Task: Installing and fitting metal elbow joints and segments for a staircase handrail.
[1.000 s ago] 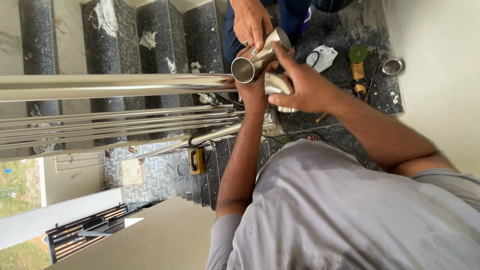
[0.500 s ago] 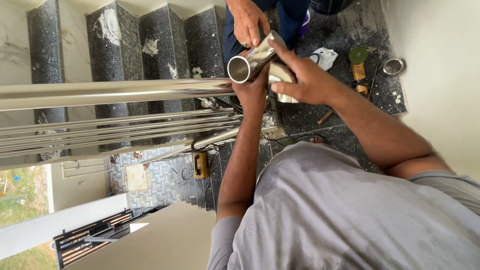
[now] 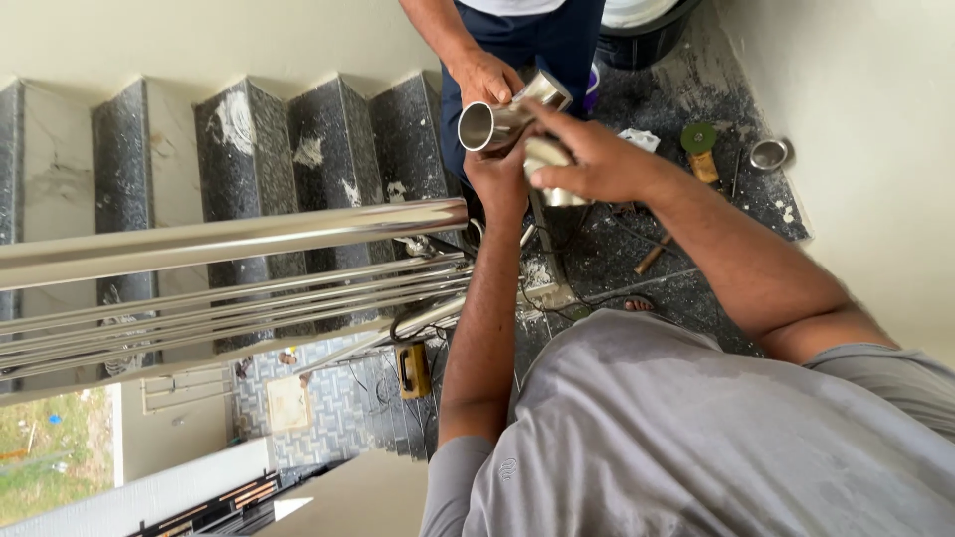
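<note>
floor: dark speckled stone landing (image 3: pixel 657 249), dusty, white wall to one side
stairs: dark stone steps (image 3: pixel 298 149) beside the handrail
handrail: polished steel handrail (image 3: pixel 229 239), thinner rails under it, its end just short of the hands
steel elbow pipe: steel elbow pipe (image 3: pixel 502 119) held just past the handrail end, open mouth facing the stairs
left hand: left hand (image 3: pixel 497 179) wrapped around the pipe from below, fingers closed
right hand: right hand (image 3: pixel 587 159) fingers curled over the pipe's top
co-worker hand: another person's hand (image 3: pixel 487 80) touching the pipe's far side
clutter: green grinding disc (image 3: pixel 698 137), small steel cup (image 3: pixel 768 154) on the floor beyond the pipe
blocking: arms hide the handrail post base
</note>
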